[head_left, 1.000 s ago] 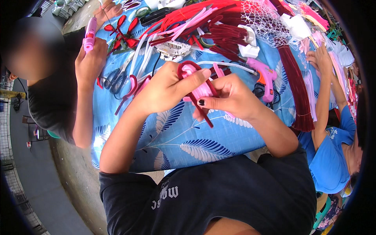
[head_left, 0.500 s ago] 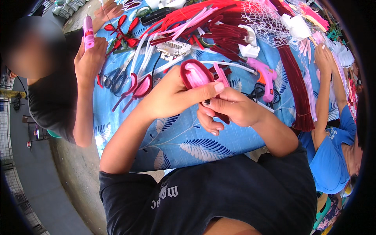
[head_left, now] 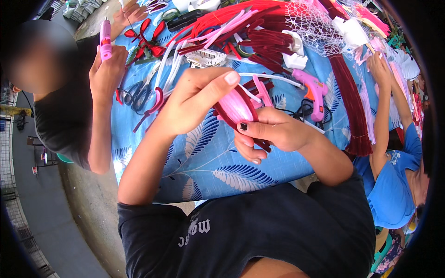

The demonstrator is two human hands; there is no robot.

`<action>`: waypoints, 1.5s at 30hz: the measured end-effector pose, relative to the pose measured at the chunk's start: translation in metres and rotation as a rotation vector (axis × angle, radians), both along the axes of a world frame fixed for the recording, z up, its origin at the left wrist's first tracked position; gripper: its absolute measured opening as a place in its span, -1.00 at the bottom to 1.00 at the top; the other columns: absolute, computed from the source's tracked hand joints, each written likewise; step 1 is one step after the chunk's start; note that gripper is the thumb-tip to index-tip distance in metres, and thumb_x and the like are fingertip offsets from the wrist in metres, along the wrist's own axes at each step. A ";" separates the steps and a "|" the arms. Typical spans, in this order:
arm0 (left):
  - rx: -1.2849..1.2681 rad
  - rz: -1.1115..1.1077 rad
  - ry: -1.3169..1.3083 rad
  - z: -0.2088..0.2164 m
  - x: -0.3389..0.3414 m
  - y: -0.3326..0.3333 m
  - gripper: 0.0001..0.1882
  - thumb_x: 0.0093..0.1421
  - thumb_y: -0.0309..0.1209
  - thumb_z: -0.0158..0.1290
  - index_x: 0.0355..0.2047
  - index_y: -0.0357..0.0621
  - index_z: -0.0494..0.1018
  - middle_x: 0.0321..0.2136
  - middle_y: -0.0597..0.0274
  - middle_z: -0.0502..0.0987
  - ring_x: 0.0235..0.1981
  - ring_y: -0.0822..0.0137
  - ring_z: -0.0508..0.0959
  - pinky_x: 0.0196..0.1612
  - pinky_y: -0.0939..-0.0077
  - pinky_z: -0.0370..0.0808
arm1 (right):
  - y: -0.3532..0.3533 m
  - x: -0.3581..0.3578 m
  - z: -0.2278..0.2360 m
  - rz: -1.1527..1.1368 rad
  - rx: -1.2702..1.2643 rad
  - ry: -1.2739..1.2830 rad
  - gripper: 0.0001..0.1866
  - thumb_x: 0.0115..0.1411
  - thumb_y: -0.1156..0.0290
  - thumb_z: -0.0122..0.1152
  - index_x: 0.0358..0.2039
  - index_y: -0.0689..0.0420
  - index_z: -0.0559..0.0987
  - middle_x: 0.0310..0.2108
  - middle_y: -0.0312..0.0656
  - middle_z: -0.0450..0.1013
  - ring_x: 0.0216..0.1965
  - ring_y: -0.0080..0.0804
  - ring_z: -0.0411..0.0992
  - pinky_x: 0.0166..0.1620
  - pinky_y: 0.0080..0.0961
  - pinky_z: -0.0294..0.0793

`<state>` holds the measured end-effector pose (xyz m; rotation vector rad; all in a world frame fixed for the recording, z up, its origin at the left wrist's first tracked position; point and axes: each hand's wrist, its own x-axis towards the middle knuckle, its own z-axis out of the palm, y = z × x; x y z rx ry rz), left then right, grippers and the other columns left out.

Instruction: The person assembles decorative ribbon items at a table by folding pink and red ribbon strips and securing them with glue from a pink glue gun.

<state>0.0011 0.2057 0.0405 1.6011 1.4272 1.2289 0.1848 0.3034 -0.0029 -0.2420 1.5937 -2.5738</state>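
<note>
Between my two hands is a petal (head_left: 237, 107) made of pipe cleaners, pink inside with a dark red rim. My left hand (head_left: 197, 95) grips its upper end, thumb on top and fingers mostly hidden behind. At the lower end, my right hand (head_left: 276, 129) pinches it between thumb and fingers, with dark red stems poking out below. Another dark red and pink petal (head_left: 157, 103) lies on the table, partly covered by my left hand. Just beyond my right hand are a pink folded piece (head_left: 263, 91) and a pink glue gun (head_left: 317, 88).
Dark-handled scissors (head_left: 134, 96) rest at left. Dark red pipe cleaners (head_left: 347, 92) lie in a long bundle at right, near white netting (head_left: 308, 23). A red flower (head_left: 148, 41) is at far left. A co-worker's hand (head_left: 109, 69) holds a pink glue gun (head_left: 105, 41); another co-worker (head_left: 389, 185) sits at right.
My left hand has shifted up and slightly left along the petal, its thumb now at the upper end. The petal has turned, showing more of its pink face. My right hand stays nearly in place.
</note>
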 end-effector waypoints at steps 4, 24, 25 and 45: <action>0.163 0.049 0.034 -0.001 -0.001 0.004 -0.83 0.25 -0.43 0.05 -0.46 -0.26 0.43 -0.61 0.42 0.30 -0.56 0.59 0.26 -0.52 0.62 0.19 | -0.002 -0.001 0.002 -0.021 0.040 -0.023 -0.59 0.42 0.23 -0.22 -0.52 0.17 0.38 -0.64 -0.29 0.32 -0.59 -0.58 0.31 -0.46 -0.61 0.32; 0.104 -0.037 -0.173 0.004 -0.009 0.000 -0.88 0.14 -0.64 0.14 -0.28 -0.30 0.49 -0.39 0.35 0.49 -0.43 0.66 0.42 -0.44 0.78 0.35 | 0.004 -0.001 -0.001 -0.105 0.082 -0.033 -0.63 0.40 0.22 -0.15 -0.45 0.19 0.44 -0.58 -0.26 0.41 -0.54 -0.56 0.41 -0.43 -0.57 0.37; 0.113 -0.036 -0.140 0.004 -0.010 0.000 -0.87 0.15 -0.62 0.14 -0.27 -0.33 0.48 -0.39 0.32 0.49 -0.46 0.66 0.40 -0.48 0.78 0.32 | 0.003 -0.002 -0.001 -0.117 0.089 -0.027 -0.64 0.40 0.23 -0.14 -0.43 0.20 0.45 -0.57 -0.25 0.43 -0.53 -0.55 0.42 -0.43 -0.57 0.37; 0.226 -0.053 0.194 0.006 -0.005 0.003 -0.93 0.11 -0.64 0.14 -0.36 -0.32 0.51 -0.46 0.29 0.48 -0.50 0.60 0.40 -0.53 0.75 0.27 | -0.008 -0.007 -0.004 -0.117 -0.033 -0.038 -0.74 0.38 0.33 -0.14 -0.24 0.26 0.44 -0.38 -0.14 0.49 -0.35 -0.45 0.50 -0.30 -0.52 0.48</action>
